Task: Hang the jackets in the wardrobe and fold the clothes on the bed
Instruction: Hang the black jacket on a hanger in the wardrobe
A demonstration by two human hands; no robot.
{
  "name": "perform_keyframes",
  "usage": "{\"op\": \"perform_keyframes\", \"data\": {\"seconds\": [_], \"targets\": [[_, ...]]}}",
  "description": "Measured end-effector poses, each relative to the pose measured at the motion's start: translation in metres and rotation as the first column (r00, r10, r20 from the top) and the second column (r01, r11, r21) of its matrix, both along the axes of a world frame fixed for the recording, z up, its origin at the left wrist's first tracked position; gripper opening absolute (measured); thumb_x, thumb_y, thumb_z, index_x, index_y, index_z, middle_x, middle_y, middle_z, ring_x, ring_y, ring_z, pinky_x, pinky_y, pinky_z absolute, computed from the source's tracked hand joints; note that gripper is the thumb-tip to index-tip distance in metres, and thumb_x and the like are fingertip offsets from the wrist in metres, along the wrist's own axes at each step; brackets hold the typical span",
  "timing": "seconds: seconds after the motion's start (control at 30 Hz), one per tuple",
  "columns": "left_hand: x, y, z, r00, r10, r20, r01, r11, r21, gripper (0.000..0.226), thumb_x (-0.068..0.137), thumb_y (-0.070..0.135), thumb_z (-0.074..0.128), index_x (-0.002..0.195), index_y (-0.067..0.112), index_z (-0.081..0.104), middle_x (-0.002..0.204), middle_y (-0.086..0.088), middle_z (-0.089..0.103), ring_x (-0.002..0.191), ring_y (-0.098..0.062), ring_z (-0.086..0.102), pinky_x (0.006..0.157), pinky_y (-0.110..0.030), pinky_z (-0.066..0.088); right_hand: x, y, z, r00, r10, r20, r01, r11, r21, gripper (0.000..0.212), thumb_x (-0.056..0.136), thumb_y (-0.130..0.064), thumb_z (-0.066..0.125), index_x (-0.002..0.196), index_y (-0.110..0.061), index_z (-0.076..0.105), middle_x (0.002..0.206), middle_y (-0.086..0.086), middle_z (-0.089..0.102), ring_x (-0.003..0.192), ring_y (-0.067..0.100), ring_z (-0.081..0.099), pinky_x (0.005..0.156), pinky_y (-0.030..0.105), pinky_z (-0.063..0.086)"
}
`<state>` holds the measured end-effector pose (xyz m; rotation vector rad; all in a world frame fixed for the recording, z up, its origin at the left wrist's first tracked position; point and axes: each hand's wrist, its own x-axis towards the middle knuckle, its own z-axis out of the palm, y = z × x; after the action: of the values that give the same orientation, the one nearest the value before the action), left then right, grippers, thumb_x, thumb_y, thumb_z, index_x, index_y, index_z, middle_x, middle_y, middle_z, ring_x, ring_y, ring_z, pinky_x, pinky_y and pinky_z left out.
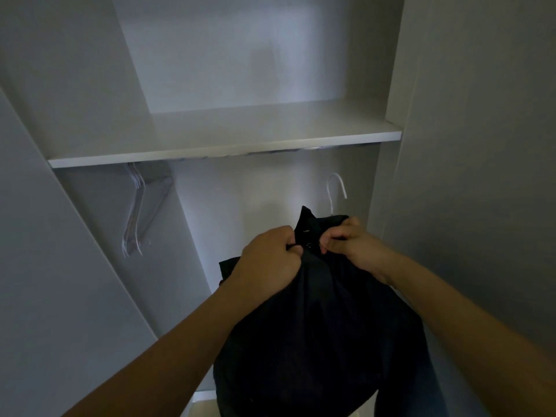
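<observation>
Here, left hand (267, 260) and right hand (349, 242) pinch a black jacket (316, 326) on its hanger (337, 188), not yet hooked inside the wardrobe (225, 145).

Jacket (316, 320): black cloth, matt, soft folds. Wardrobe shelf (210, 145) at 12 o'clock: smooth white laminate look, satin sheen. Spare hangers (135, 215) at 9 o'clock: thin, glossy, metal or plastic unclear. Hanger hook (337, 188) above jacket: white, smooth, coated look.
</observation>
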<state>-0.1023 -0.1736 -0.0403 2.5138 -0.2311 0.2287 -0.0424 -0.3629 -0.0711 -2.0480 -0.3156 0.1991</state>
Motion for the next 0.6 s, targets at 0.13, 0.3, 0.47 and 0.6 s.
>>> {"op": "perform_keyframes", "data": {"seconds": [0.13, 0.3, 0.47, 0.6], "targets": [[-0.006, 0.022, 0.015, 0.999, 0.032, -0.042, -0.029, 0.997, 0.073, 0.019, 0.097, 0.022, 0.051, 0.081, 0.012, 0.052, 0.073, 0.000, 0.053, 0.064, -0.009, 0.047, 0.057, -0.022, 0.033, 0.012, -0.012, -0.006, 0.987, -0.153, 0.055, 0.155, 0.988, -0.026, 0.027, 0.093, -0.019, 0.064, 0.067, -0.027, 0.068, 0.107, -0.002, 0.032, 0.095, 0.003, 0.037, 0.105, 0.021, 0.026], [-0.009, 0.042, 0.033, 0.970, 0.046, -0.240, 0.075, 0.879, 0.470, 0.016, 0.096, 0.030, 0.049, 0.089, 0.017, 0.056, 0.086, 0.003, 0.055, 0.075, -0.009, 0.051, 0.059, -0.021, 0.036, 0.012, 0.001, 0.004, 0.985, -0.158, 0.073, 0.156, 0.987, 0.031, 0.028, 0.092, -0.021, 0.064, 0.065, -0.030, 0.067, 0.101, -0.008, 0.032, 0.095, 0.004, 0.040, 0.097, 0.014, 0.028], [0.015, 0.003, 0.004, 0.981, -0.057, -0.186, 0.090, 0.981, 0.173, 0.035, 0.102, 0.042, 0.040, 0.112, 0.013, 0.056, 0.106, -0.004, 0.059, 0.095, -0.022, 0.058, 0.084, -0.036, 0.047, 0.005, 0.026, 0.019, 0.979, -0.046, 0.199, 0.047, 0.999, 0.000, 0.028, 0.090, -0.015, 0.066, 0.066, -0.030, 0.066, 0.095, -0.010, 0.031, 0.090, -0.003, 0.038, 0.081, -0.007, 0.024], [0.027, -0.006, -0.017, 0.982, -0.081, -0.168, 0.069, 0.995, -0.076, 0.032, 0.103, 0.033, 0.043, 0.090, 0.007, 0.058, 0.089, -0.006, 0.060, 0.083, -0.021, 0.058, 0.067, -0.029, 0.041, 0.008, 0.020, 0.023, 0.971, -0.057, 0.231, 0.064, 0.998, -0.023, 0.028, 0.090, -0.016, 0.067, 0.066, -0.029, 0.066, 0.094, -0.012, 0.029, 0.090, -0.001, 0.038, 0.085, -0.004, 0.025]]}}
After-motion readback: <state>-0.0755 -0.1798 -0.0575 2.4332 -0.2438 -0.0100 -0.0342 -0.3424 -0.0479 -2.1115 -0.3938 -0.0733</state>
